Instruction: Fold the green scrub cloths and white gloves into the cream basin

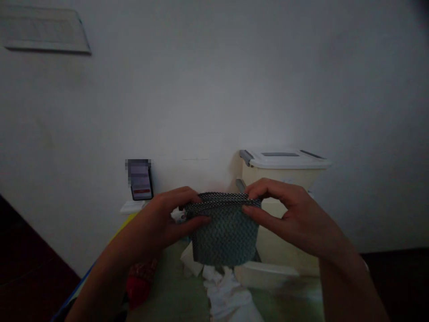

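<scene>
A small green woven pouch with a black-and-white checked top edge is held up in front of me. My left hand pinches its left top corner between thumb and fingers. At the opposite corner, my right hand grips the checked edge, thumb in front and fingers behind. The top looks nearly closed, and what is inside cannot be seen. Beside my left fingers hangs a small white charm, partly hidden by the hand.
White crumpled cloth lies on the greenish table below the pouch. Behind my right hand stand pale lidded storage boxes. A phone is propped against the wall at left. Something red sits near my left forearm.
</scene>
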